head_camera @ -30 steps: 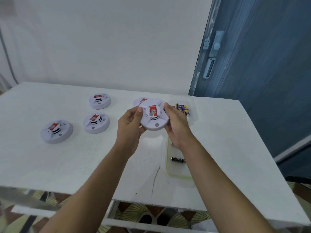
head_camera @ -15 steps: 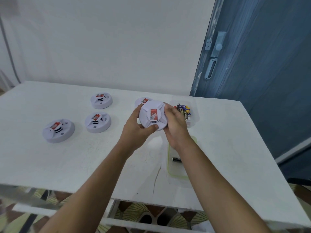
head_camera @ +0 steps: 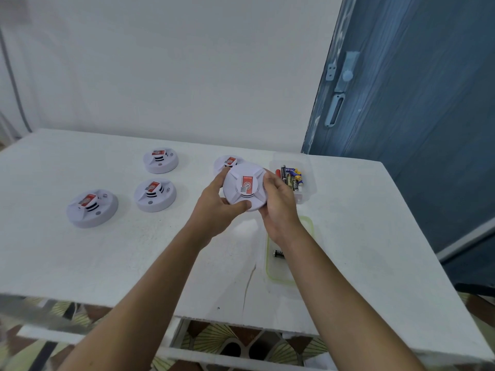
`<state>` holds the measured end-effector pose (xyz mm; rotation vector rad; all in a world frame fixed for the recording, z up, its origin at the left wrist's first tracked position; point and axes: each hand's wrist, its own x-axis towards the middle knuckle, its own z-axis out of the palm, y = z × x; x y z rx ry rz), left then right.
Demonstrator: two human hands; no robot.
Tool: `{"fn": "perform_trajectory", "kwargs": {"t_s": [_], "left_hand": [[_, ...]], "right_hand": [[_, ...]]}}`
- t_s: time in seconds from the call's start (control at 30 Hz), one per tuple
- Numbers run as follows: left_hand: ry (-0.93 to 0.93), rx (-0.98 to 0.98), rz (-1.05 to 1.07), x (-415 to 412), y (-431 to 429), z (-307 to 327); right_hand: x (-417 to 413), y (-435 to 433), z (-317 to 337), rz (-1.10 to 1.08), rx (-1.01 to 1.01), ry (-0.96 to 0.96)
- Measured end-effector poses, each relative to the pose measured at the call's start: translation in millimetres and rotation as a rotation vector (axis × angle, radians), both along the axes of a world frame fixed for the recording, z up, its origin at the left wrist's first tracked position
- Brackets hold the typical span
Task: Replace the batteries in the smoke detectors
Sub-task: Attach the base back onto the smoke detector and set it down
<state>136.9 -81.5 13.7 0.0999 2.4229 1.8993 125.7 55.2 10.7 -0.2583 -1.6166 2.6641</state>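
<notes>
Head view: the held smoke detector [head_camera: 245, 187] has turned in the grip since a second ago. It now tilts its face more toward the camera, with the left thumb moved down to its lower rim. The left hand [head_camera: 217, 210] and right hand [head_camera: 278, 207] both clasp its edge, probably twisting it open.

Four more detectors lie left of and behind it on the white table [head_camera: 80, 263]. A clear box [head_camera: 305, 195] of batteries [head_camera: 290, 179] is just to its right. Nearer the person, a green-rimmed lid [head_camera: 308, 223] carries one loose battery [head_camera: 278, 253]. A white wall [head_camera: 174, 62] and a blue door [head_camera: 415, 129] stand beyond.
</notes>
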Motion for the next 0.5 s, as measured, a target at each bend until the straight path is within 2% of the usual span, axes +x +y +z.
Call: {"fn": "perform_trajectory", "kwargs": {"t_s": [0.5], "left_hand": [[0.019,-0.004,-0.011,-0.4,-0.2,-0.4]], "right_hand": [[2.2,1.1,1.3,0.005,-0.015,-0.010]]}}
